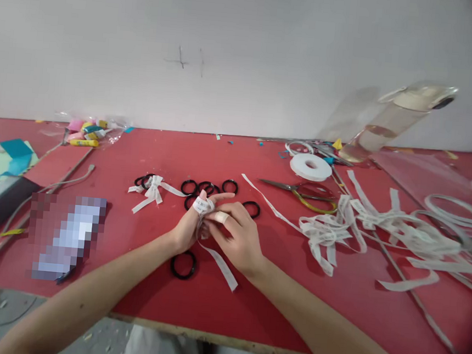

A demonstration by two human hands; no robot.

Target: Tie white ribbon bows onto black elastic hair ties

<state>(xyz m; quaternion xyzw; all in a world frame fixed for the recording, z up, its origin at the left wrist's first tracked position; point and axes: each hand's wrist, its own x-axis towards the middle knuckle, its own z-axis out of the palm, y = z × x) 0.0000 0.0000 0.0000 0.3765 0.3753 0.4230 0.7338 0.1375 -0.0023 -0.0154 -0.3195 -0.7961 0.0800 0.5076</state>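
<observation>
A white printed ribbon (pixel 220 268) is wrapped around the fingers of my left hand (pixel 189 229), and one loose tail hangs toward the table. My right hand (pixel 239 239) pinches the ribbon against the left fingers; a white band circles one of its fingers. Whether a black ring sits inside the wrapped ribbon is hidden. Several black rings (pixel 230 186) lie just beyond the hands, and another black ring (pixel 183 265) rests nearer to me. Left of the hands is a white ribbon bow (pixel 154 192) beside black rings.
Scissors (pixel 300 193) with yellow handles lie right of centre, below a white ribbon roll (pixel 310 167). Cut ribbons (pixel 330 229) pile up at right. A tilted bottle (pixel 389 124) leans at the white wall. At left are a blurred phone-like object (pixel 69 239) and a cable (pixel 70 180).
</observation>
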